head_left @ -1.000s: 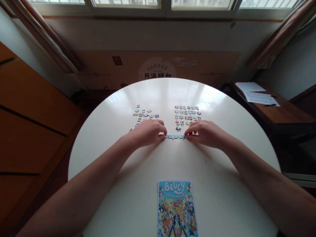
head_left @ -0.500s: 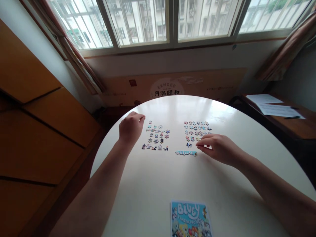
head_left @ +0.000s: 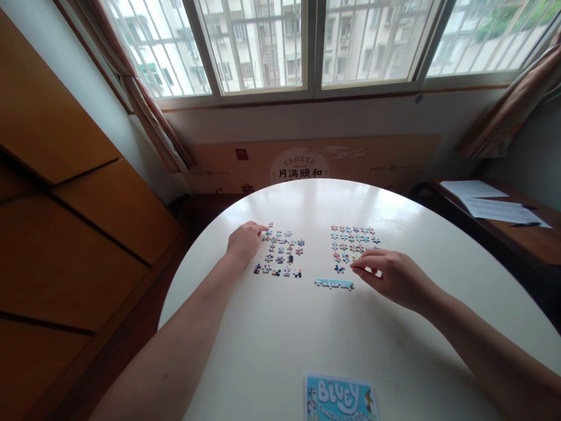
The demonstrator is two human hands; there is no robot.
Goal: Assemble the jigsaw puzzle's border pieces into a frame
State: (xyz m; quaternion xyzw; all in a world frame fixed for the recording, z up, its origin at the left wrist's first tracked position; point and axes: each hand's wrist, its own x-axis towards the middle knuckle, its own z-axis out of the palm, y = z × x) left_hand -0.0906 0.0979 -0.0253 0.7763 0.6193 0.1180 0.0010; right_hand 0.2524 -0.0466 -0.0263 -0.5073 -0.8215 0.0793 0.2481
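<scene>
The left hand [head_left: 245, 241] reaches its fingers to the top-left piece of the left pieces [head_left: 280, 256], grip unclear. The joined strip [head_left: 333, 284], long axis left-right, lies just left of the right hand [head_left: 392, 275], whose fingers pinch together, contents hidden.

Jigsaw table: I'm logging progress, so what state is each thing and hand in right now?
Joined strip: a short row of light blue pieces locked together, flat on the table.
Left group of pieces: loose, spread apart.
Right group of pieces: loose, laid in rows.
Picture card: flat, face up, cut off by the frame edge.
Left hand: fingertips at the left group's far corner.
Right hand: fingers pinched beside the strip; any piece hidden.
</scene>
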